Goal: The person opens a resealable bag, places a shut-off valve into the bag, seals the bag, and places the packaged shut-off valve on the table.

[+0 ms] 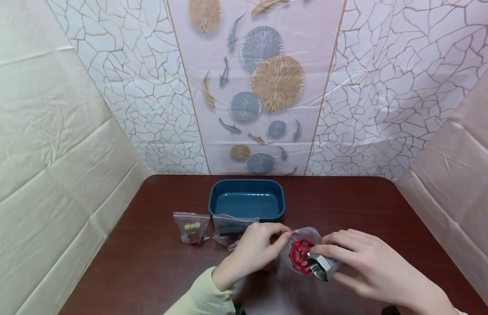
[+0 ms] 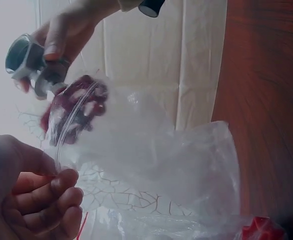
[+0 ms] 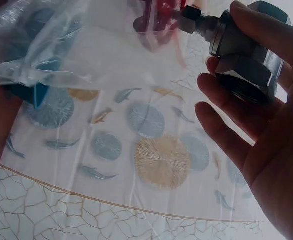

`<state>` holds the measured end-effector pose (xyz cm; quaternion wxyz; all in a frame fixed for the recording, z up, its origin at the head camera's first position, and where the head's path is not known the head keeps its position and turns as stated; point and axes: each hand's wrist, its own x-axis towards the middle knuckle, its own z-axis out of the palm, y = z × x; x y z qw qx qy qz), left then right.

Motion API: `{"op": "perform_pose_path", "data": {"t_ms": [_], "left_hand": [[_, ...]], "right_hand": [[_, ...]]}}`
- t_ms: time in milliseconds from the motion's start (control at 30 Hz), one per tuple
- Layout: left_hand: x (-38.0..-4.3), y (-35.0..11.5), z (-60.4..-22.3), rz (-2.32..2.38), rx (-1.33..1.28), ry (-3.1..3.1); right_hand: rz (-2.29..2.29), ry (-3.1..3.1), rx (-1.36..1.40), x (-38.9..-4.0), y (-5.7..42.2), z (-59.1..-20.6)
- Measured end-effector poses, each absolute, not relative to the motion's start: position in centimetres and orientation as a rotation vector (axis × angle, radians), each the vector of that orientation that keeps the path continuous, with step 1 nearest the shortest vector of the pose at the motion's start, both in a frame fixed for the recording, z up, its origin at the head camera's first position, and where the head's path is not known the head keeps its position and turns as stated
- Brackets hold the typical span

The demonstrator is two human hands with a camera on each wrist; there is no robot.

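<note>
My right hand [image 1: 370,262] grips the silver body of a gate valve [image 1: 324,266], its threaded opening facing the left and front. The valve's red handwheel [image 1: 300,256] sits inside the mouth of a clear zip bag [image 1: 312,232]. With thumb and forefinger my left hand [image 1: 253,247] pinches the rim of that bag. In the left wrist view the bag's zip edge crosses the handwheel [image 2: 79,107], and the bag [image 2: 146,140] hangs below. The right wrist view shows the thumb and fingers around the hexagonal valve body [image 3: 246,65].
Beyond my hands stands a blue tray [image 1: 247,180]. Left of it lies a clear bag [image 1: 192,214] with a brass fitting [image 1: 192,226]. Another clear bag [image 1: 228,218] with something red lies before the tray, partly hidden by my left hand. Patterned cloth [image 1: 259,109] hangs behind the table.
</note>
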<state>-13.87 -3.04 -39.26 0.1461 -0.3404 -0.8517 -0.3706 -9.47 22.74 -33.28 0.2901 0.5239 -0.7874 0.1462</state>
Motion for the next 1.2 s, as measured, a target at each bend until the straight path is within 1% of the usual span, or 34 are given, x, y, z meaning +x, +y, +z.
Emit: {"op": "perform_pose_path", "data": {"t_ms": [433,933,1200], "left_hand": [[-13.4,-2.1,-39.6,-0.992,-1.091,-2.352],[-12.9,-1.1,-41.2,-0.948,-1.143,-2.355],[-12.8,-0.6,-42.2,-0.823,-1.209,-2.376]], "right_hand": [[0.337,-2.322,1.219,-9.6,23.0,-35.5],[0.229,-2.466,1.151,-9.5,22.4,-38.1],[0.348,-2.644,1.108,-9.2,22.1,-39.6]]}}
